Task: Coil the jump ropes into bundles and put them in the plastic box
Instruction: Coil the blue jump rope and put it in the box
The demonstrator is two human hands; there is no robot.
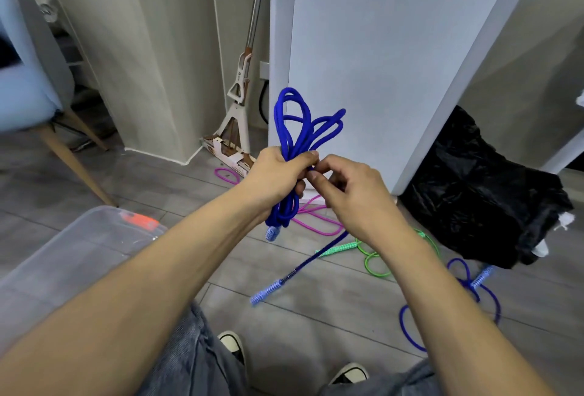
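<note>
My left hand (278,174) grips a coiled blue jump rope (297,123) around its middle, loops sticking up above the fist. One pale blue handle (272,233) hangs below the hand. My right hand (350,193) pinches the rope's free strand right beside the left fist; that strand runs down to the other handle (268,291) near the floor. On the floor lie a pink rope (316,221), a green rope (376,256) and a second blue rope (474,294). The clear plastic box (72,256) with an orange latch sits at lower left.
A black plastic bag (486,193) lies at right against a white panel (379,63). A mop (240,104) leans in the corner. A pale blue chair (28,79) with wooden legs stands at left. My shoes (232,343) are at the bottom.
</note>
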